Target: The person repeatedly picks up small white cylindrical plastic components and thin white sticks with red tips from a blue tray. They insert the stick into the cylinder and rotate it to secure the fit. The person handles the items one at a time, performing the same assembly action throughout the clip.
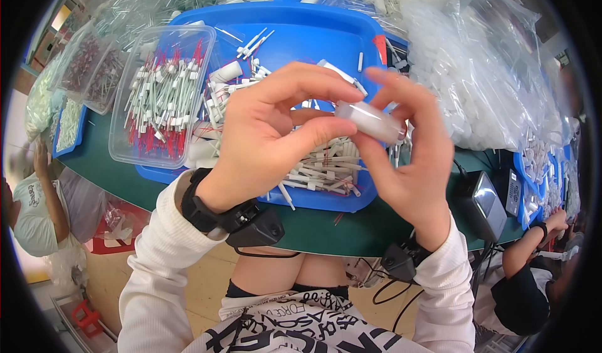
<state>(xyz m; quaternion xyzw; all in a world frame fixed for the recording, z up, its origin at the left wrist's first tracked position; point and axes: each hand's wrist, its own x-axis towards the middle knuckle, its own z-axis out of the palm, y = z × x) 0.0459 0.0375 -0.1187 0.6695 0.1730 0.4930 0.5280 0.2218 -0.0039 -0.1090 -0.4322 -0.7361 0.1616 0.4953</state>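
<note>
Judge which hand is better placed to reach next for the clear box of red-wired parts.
Probably the left hand: nearer the clear box; the right hand is beyond the white cylinder.

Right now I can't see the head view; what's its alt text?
The left hand pinches a whitish cylinder, the right hand, blurred, at its other end, above a blue tray of thin white parts. A clear box of red-wired parts stands at the tray's left; a clear bag of white pieces lies to the right.
</note>
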